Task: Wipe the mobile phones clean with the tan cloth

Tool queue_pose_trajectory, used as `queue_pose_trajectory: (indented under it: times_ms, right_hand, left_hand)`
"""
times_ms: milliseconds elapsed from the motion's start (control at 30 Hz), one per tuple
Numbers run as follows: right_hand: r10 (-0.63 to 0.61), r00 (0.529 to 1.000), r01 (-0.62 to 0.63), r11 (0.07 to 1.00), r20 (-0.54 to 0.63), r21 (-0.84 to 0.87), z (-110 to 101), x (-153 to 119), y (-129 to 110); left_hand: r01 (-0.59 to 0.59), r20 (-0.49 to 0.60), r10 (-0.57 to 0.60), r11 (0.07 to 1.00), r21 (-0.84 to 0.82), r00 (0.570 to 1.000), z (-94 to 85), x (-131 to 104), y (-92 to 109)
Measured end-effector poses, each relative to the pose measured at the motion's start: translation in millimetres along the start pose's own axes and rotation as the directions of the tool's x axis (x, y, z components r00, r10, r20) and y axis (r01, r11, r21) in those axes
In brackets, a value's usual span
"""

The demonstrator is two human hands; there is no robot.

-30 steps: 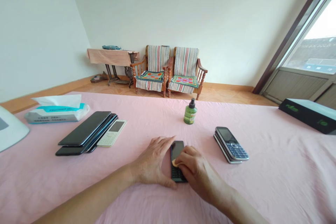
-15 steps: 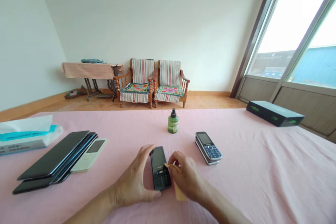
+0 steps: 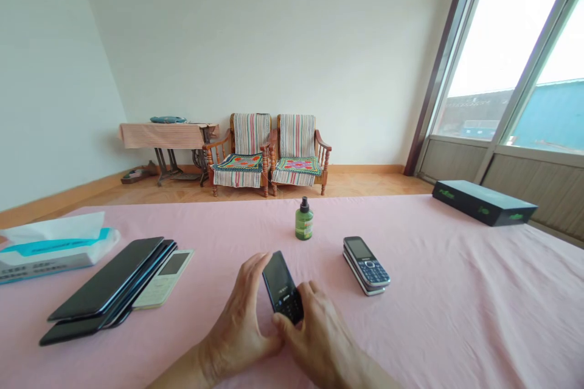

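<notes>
A black keypad phone (image 3: pixel 280 282) sits between my two hands above the pink cloth, its screen facing up and its top tilted left. My left hand (image 3: pixel 241 310) has its fingers along the phone's upper left edge and its thumb near the bottom. My right hand (image 3: pixel 317 325) grips the lower right side, its thumb over the lower keys. The yellow cloth seen earlier under my right hand does not show. Just beyond stands a green spray bottle (image 3: pixel 304 222). To the right, a blue-and-silver keypad phone (image 3: pixel 367 262) lies stacked on another.
Several dark phones or tablets (image 3: pixel 107 282) lie stacked at left beside a white keypad phone (image 3: pixel 164 279). A tissue pack (image 3: pixel 59 249) is at far left. A black box (image 3: pixel 483 202) sits at the right rear of the pink tablecloth (image 3: pixel 433 292). Two armchairs (image 3: pixel 296 152) stand behind.
My right hand has moved down to the phone's lower right edge, its thumb onto the keys. The yellow cloth has gone out of sight. The phone has turned slightly, its lower end swinging right.
</notes>
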State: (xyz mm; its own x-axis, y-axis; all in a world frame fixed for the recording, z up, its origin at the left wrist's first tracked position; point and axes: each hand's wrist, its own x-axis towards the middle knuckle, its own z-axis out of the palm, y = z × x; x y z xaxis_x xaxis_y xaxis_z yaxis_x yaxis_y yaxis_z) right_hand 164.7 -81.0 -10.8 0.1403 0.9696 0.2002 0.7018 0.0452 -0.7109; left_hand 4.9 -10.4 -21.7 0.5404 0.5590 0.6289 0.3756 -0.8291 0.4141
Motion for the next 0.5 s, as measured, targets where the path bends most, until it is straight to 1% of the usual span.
queue_pose_trajectory:
  times_ms: [67,167,300,400,433,500]
  right_hand:
    - [0.022,1.000,-0.022,0.999,0.004,-0.041,-1.1,-3.0,-6.5]
    - [0.041,0.999,-0.043,0.995,-0.023,-0.089,-0.7,-3.6,-14.2]
    - [0.073,0.996,-0.081,0.987,-0.056,-0.140,-4.0,0.2,-17.5]
    - [0.070,0.991,-0.093,0.973,-0.110,-0.210,-16.7,4.8,-11.8]
    - [0.062,0.988,-0.095,0.965,-0.139,-0.245,-23.6,6.5,-8.6]
    - [0.047,0.976,-0.115,0.940,-0.211,-0.322,-41.2,10.2,-1.0]
  left_hand:
    - [-0.031,-0.009,0.032,0.999,0.032,0.999,1.3,-0.5,0.8]
    - [-0.043,-0.019,0.044,0.998,0.051,0.999,2.0,-0.1,2.3]
    - [0.003,0.005,-0.003,1.000,-0.004,1.000,1.6,-1.7,-2.6]
    - [0.072,0.059,-0.068,0.995,-0.064,0.996,1.6,-3.3,-12.6]
    - [0.085,0.060,-0.081,0.994,-0.074,0.995,1.9,-3.2,-16.1]
    - [0.137,0.030,-0.135,0.988,-0.069,0.990,2.8,-2.4,-22.1]
